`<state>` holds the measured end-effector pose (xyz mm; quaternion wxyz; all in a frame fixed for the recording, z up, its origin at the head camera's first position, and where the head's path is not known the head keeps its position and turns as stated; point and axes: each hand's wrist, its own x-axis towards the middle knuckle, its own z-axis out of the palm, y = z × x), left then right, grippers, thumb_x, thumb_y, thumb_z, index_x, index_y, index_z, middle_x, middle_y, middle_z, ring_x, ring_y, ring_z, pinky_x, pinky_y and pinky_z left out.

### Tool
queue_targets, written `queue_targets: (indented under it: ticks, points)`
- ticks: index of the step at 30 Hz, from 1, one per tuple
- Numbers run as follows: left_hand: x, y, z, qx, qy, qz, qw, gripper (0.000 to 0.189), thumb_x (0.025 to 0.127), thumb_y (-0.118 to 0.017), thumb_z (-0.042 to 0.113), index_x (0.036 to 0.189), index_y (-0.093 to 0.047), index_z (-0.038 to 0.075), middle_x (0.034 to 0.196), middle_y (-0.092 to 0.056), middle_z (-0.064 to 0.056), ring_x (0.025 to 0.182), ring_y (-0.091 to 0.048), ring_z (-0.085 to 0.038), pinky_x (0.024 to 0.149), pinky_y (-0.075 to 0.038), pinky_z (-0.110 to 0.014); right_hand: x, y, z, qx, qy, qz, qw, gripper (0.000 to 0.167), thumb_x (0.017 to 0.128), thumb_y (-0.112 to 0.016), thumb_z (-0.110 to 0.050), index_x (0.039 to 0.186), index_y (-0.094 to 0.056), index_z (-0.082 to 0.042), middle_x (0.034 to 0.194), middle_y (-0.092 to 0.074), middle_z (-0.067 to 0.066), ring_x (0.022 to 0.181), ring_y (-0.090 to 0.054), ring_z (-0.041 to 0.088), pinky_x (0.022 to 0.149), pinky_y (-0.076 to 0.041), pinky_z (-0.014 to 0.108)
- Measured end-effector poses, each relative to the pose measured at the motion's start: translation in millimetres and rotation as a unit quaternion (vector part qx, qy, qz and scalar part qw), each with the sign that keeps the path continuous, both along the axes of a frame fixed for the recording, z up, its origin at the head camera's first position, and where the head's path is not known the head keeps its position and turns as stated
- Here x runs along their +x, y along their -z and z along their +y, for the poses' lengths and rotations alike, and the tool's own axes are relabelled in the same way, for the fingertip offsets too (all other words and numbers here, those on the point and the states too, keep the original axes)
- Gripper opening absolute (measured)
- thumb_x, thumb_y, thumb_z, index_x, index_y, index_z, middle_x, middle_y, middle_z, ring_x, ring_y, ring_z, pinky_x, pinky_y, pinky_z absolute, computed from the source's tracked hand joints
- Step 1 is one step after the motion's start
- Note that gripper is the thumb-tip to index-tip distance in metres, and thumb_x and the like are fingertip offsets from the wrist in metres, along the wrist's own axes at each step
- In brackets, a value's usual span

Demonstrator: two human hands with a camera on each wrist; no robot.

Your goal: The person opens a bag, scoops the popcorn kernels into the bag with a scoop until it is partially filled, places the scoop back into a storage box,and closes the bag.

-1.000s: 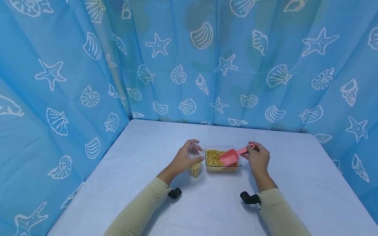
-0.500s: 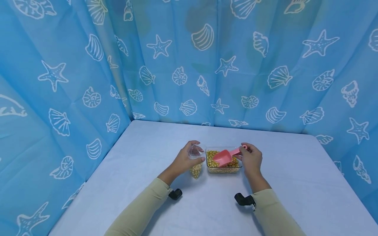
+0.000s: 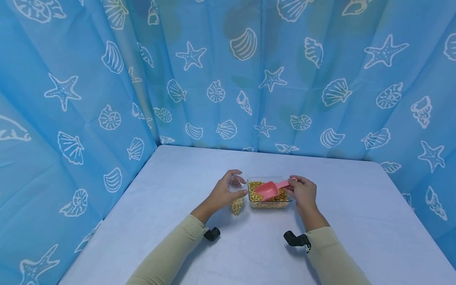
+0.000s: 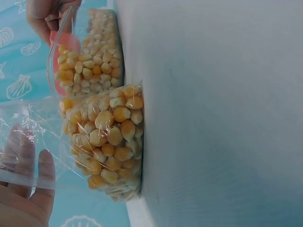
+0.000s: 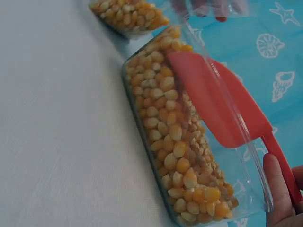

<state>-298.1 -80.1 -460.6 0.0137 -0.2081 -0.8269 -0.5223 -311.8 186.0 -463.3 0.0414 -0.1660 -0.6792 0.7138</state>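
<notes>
My left hand (image 3: pixel 225 192) curls its fingers and thumb round the mouth of a clear plastic bag (image 4: pixel 106 142). Corn kernels fill the bag's lower part, and its bottom rests on the table. Just right of it stands a clear rectangular container (image 3: pixel 270 202) holding yellow corn kernels (image 5: pixel 165 118). The handle of a pink scoop (image 3: pixel 268 190) is pinched in my right hand (image 3: pixel 303 193) at the container's right side. The scoop's bowl sits over the kernels, its tip towards the bag and at the kernels' surface. Whether kernels lie in the scoop is hard to tell.
A white-covered table (image 3: pixel 256 253) lies under everything. Behind it and to the left hangs a blue curtain (image 3: pixel 221 79) with white shells and starfish. A black wrist camera (image 3: pixel 212 234) sits on the left wrist, another camera (image 3: pixel 295 239) on the right.
My right hand and the scoop have moved left over the container, mostly in the first half second, with a slight shift since. The left hand and bag have stayed nearly still.
</notes>
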Motion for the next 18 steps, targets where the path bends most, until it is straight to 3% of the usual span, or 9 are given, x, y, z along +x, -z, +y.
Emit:
queue_targets:
  ticks: [7,13,18]
  points:
    - [5.7,2.3,-9.0,0.002,-0.023,-0.007,0.9997,0.059,0.086,-0.076,0.024,0.134,-0.044,0.018,0.111,-0.063,0.004,0.102,-0.057,-0.015,0.092,-0.045,-0.044,-1.8,10.5,-4.9,-0.110,-0.005,0.005,0.9939,0.046,0.102,-0.051,-0.017,0.143,-0.041,0.001,0.129,-0.048,0.018,0.105,-0.059,0.022,0.085,-0.052,0.027]
    - [2.1,6.4,-1.9,0.003,0.004,0.003,1.0000,0.058,0.086,-0.076,0.024,0.134,-0.044,0.017,0.112,-0.063,0.005,0.103,-0.058,-0.014,0.092,-0.046,-0.042,2.0,11.1,9.5,-0.229,0.033,0.005,0.9730,0.047,0.102,-0.049,-0.012,0.146,-0.038,0.001,0.139,-0.043,0.019,0.109,-0.061,0.020,0.086,-0.051,0.027]
    - [1.1,0.1,7.4,0.001,0.004,0.009,1.0000,0.059,0.085,-0.077,0.022,0.134,-0.044,0.017,0.112,-0.064,0.000,0.103,-0.058,-0.015,0.092,-0.046,-0.043,2.0,0.4,19.1,-0.272,0.046,0.022,0.9609,0.046,0.101,-0.051,-0.012,0.145,-0.040,0.000,0.128,-0.048,0.013,0.119,-0.056,0.024,0.086,-0.051,0.027]
